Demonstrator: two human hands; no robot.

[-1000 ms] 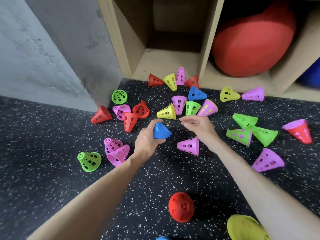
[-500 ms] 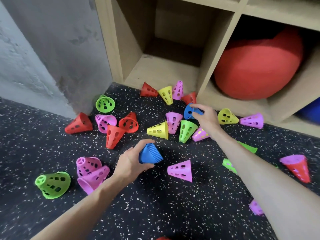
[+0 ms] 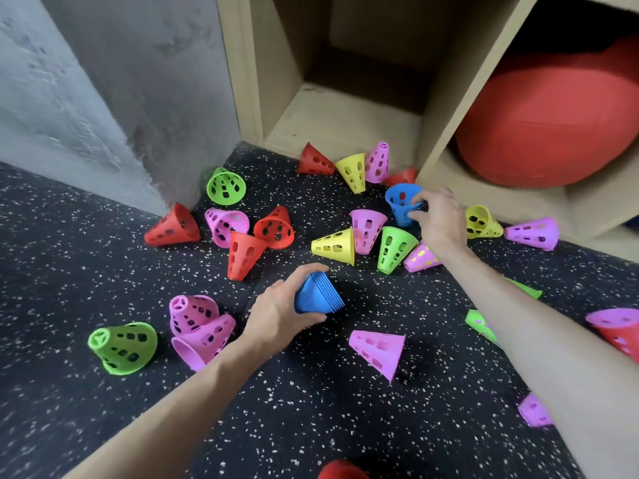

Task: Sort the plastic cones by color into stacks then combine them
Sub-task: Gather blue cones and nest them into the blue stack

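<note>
The right hand (image 3: pixel 437 219) is out by the foot of the wooden shelf (image 3: pixel 345 129), its fingers (image 3: pixel 416 206) pinching the rim of a single blue cone (image 3: pixel 401 202). That cone lies tilted with its wide mouth facing up and to the left, its narrow end pointing down toward the floor (image 3: pixel 103 271); whether it has lifted clear of the floor cannot be told from here.

The left hand (image 3: pixel 280 316) is nearer the body, fingers curled round a nested blue stack (image 3: pixel 320 293). The stack lies on its side in the grip, tips buried in the palm and open rims facing right and a little away (toward the right hand, as it happens).

So the relation that matters is this: the loose blue cone sits up and to the right of the stack, well apart from it, with a yellow cone (image 3: pixel 333 246), a pink cone (image 3: pixel 367 229) and a green cone (image 3: pixel 394 248) on the floor between the two. The stack's long axis runs roughly left to right, open end toward the incoming cone. In my judgement the right hand would need to bring its cone back over those three and turn it tip-first toward the stack's open mouth, while the left hand simply holds steady.

Red, green, pink and yellow cones lie scattered unsorted all around, so the sorting looks to be at an early stage.
</note>
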